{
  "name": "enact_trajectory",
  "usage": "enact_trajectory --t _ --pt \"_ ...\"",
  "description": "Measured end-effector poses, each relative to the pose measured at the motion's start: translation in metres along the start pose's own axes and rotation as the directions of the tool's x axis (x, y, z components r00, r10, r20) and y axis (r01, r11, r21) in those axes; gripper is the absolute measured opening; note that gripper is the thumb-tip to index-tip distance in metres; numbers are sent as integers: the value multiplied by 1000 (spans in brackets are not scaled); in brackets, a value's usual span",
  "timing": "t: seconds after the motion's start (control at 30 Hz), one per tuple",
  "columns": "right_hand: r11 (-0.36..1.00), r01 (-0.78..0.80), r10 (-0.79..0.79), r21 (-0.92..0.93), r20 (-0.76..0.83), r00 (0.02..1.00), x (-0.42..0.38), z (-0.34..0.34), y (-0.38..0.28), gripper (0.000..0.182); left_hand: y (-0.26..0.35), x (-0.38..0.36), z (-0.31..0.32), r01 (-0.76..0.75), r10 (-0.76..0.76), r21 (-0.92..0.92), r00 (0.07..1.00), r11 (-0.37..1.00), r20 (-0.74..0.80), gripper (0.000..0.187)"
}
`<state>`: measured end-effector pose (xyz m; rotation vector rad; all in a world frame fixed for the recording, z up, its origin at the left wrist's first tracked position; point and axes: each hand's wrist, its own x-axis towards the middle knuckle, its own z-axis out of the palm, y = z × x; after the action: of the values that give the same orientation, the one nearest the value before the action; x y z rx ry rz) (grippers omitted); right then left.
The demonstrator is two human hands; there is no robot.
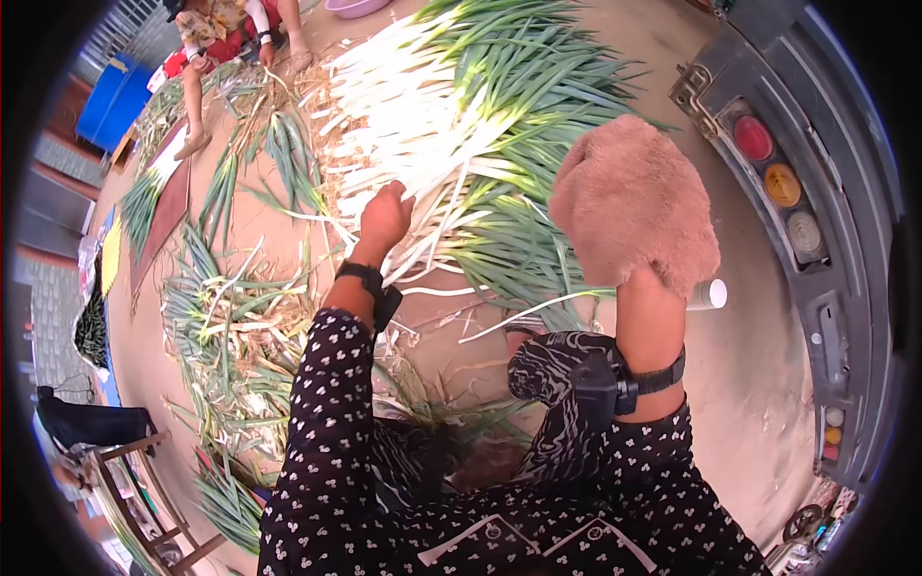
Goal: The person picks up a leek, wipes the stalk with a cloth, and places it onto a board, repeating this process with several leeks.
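My left hand (386, 223) is curled closed over the white stems of a large pile of green onions (413, 106). Whether a stem is inside its fingers I cannot make out. A fluffy pink cloth or mitt (634, 206) covers my right hand, and only the wrist shows below it. It hangs over the leafy right side of the pile, its fingers hidden. Below, a single green onion (519, 320) stretches toward my right wrist, white end to the left. Both my wrists wear black bands with a small device.
Loose leaves and trimmings (250, 355) litter the ground at left. Another person (226, 29) sits at the upper left, hands near more onions, by a blue barrel (113, 101). A vehicle's rear (807, 192) lines the right side. A white cylinder (709, 295) shows beside my right wrist.
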<state>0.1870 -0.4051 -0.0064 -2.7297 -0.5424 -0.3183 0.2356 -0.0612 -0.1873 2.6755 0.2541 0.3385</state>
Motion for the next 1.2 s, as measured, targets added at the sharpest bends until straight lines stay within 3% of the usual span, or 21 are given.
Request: enact_trajectory --t 0.03,0.1,0.17,0.23,0.3,0.4,0.5,0.6,0.63,0.67,0.7,0.73,0.83,0.9,0.97,1.03,1.1,1.2 --pt "998 -15 15 61 5 1000 -2 2 -2 10 5 -3 -15 -41 38 -109 999 993 -27 20" --pt "986 164 -167 -31 -246 955 6 24 -2 11 26 -7 -48 149 -74 -448 981 881 181 25" --pt "978 197 -209 -74 -229 951 27 23 -11 12 69 -33 -92 402 -124 -755 909 517 399 28" --pt "993 106 -104 -43 55 993 62 3 -43 11 95 -63 -114 448 -115 -831 893 330 436 31" --pt "999 13 -1 -36 338 941 83 -15 -70 11 113 -97 -128 519 -116 -845 854 128 506 29" --pt "996 -15 45 -86 354 934 80 -14 -85 14 130 -153 -135 554 -30 -830 830 -70 556 29" --pt "996 64 -82 67 317 945 78 18 -86 12 136 -197 -131 580 57 -780 809 -232 585 29" --pt "944 203 -297 260 401 867 92 22 -93 26 132 -218 -128 617 131 -760 786 -204 604 30" --pt "900 402 -429 169 176 886 86 22 -91 28 133 -223 -127 642 168 -742 767 -194 619 30" --pt "824 566 -564 35 -44 824 77 18 -90 31 133 -227 -126 664 203 -725 747 -183 633 30" --pt "723 678 -687 -136 -248 683 73 15 -91 33 135 -228 -125 643 169 -752 765 -145 621 30" --pt "781 623 -604 -56 -323 729 72 16 -97 39 141 -228 -124 619 135 -778 784 -107 605 30" --pt "774 537 -537 -336 102 838 73 24 -121 38 154 -229 -129 503 -39 -865 864 0 502 30" --pt "765 579 -556 -281 164 815 75 39 -133 38 158 -231 -137 425 -231 -900 889 93 396 29" --pt "765 618 -608 -180 113 786 72 52 -145 39 133 -231 -136 310 -233 -932 936 190 264 31" --pt "751 653 -648 -99 83 757 69 62 -156 40 129 -234 -150 271 -352 -961 896 -51 272 36" --pt "728 685 -680 -37 87 728 62 70 -163 40 113 -242 -164 112 -281 -976 946 -186 162 39" --pt "696 717 -718 39 76 692 57 79 -170 42 92 -256 -199 -113 -359 -949 933 -295 0 38"
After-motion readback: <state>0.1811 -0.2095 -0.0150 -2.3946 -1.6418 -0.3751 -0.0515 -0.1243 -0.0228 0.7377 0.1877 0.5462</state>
